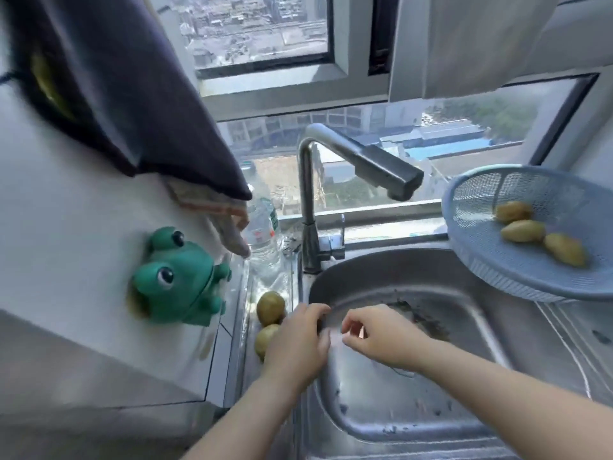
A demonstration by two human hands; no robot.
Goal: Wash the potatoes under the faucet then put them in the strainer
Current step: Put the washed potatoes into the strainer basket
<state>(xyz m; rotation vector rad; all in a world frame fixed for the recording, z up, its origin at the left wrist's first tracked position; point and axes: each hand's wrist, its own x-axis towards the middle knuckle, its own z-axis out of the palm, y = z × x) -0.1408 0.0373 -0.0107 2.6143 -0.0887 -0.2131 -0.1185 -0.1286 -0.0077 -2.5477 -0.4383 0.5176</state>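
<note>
Left hand fingers: curled downward over the sink's left rim, knuckles up, nothing visibly gripped; whether they touch the potato beside them, I cannot tell.
Right hand fingers: thumb and forefinger pinched close together, the rest loosely bent; the blur hides whether anything sits between them.
Left hand (295,340): hovering at the rim, covering part of the nearer loose potato.
Right hand (381,336): over the basin, fingertips pointing at the left hand, the two nearly meeting.
Loose potatoes: two on the narrow ledge left of the sink, the far potato (271,308) in full view, the near potato (265,338) half behind the left hand.
Strainer (481,263): pale blue, tilted, perched on the sink's right rear corner.
Potatoes in the strainer: three, and there they sit in a row, the first (512,211), the second (522,231), the third (565,250), each just beside the next.
Potato count: five in sight.
Faucet (361,161): steel, spout swung right over the basin; no stream visible.
Sink (408,423): stainless, wet-looking, dark specks across the bottom.
Left wall: a green frog holder (179,277) stuck to it, a dark cloth (126,104) hanging above.
Ledge corner: one clear plastic bottle (262,234).
Room: a window (262,38) right behind the faucet, rooftops far below.
</note>
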